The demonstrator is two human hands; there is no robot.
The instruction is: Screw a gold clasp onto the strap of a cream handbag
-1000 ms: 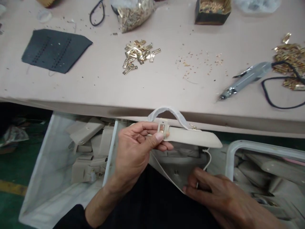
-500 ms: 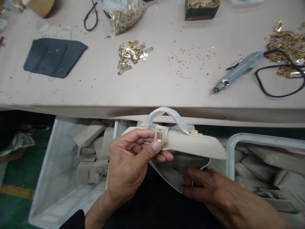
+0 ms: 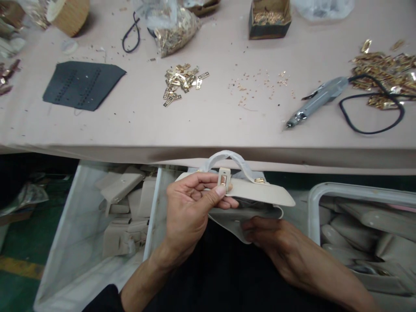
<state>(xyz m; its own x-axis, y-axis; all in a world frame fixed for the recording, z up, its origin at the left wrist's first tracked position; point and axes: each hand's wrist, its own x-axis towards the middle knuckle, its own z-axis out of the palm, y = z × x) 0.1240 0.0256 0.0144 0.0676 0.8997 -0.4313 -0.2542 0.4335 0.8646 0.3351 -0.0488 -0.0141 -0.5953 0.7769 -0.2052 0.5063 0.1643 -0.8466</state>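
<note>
A cream handbag [image 3: 260, 191] with a white-wrapped top handle is held up in front of my body, below the table edge. My left hand [image 3: 191, 203] pinches the strap tab [image 3: 224, 178] on its flap, thumb in front and fingers behind. A gold metal plate with a slot sits in that tab. The bag's grey inside shows beneath the lifted flap. My right hand [image 3: 273, 236] grips the front edge of the bag's opening; its fingertips are partly hidden inside. A small metal fitting shows on the inner wall beside them.
On the table lie gold slotted plates [image 3: 183, 80], scattered tiny screws [image 3: 260, 82], a grey electric screwdriver [image 3: 315, 102] with a black cord, and a dark panel [image 3: 82, 84]. White bins with cream bags stand left [image 3: 151, 212] and right [image 3: 313, 208] below.
The left hand and strap tab have shifted slightly right and up in the view. The right hand has risen a little, and the bag's opening looks narrower. The view has also shifted slightly.
</note>
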